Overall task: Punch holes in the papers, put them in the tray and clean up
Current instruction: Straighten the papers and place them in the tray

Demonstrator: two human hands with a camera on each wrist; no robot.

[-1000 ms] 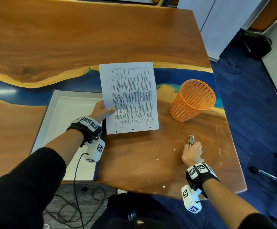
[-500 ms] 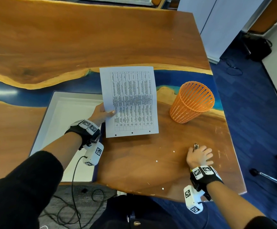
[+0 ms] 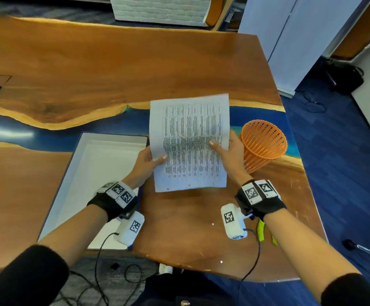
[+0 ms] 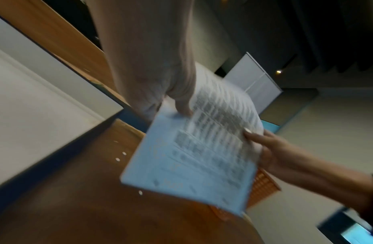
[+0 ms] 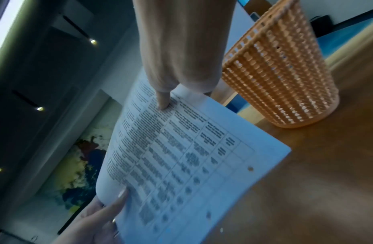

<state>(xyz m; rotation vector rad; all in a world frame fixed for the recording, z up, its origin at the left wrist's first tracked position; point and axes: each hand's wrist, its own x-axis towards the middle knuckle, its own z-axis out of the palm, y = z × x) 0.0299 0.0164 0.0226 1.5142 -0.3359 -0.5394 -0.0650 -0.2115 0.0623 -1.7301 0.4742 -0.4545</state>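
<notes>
floor: blue carpet (image 3: pixel 345 162) | white cabinet (image 3: pixel 290 40) | ceiling spotlights (image 5: pixel 93 41)

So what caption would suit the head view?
Both hands hold a punched printed paper sheet beside the white rectangular tray.

The wooden table (image 3: pixel 91 69) had a blue resin band running across it from left to right. A white tray (image 3: pixel 75 180) lay on its near left part. An orange mesh basket (image 3: pixel 265 144) stood upright toward the right edge. Small white paper dots (image 3: pixel 212 224) lay scattered on the near wood, and a yellow-green object (image 3: pixel 261 233) rested near the right edge, partly hidden.
</notes>
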